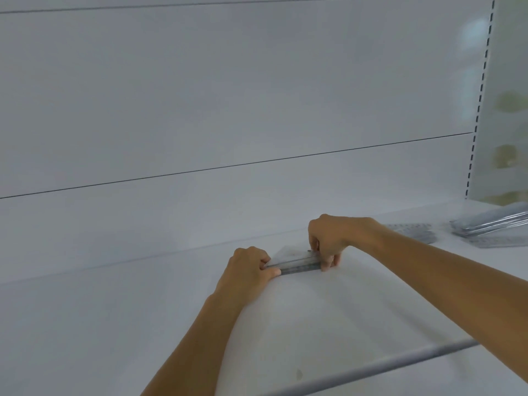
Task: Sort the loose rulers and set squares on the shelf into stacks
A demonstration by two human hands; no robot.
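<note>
Both the left hand [248, 267] and the right hand [328, 241] pinch the ends of a clear set-square stack [297, 262] on the shelf [143, 324], where uneven pressure could fan it out.

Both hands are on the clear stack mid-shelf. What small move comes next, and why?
Probably release the stack and send the right hand to the loose rulers just behind its wrist. The left hand and right hand pinch the stack's two ends, it seems to rest on the shelf, and another pile waits at the far right.
</note>
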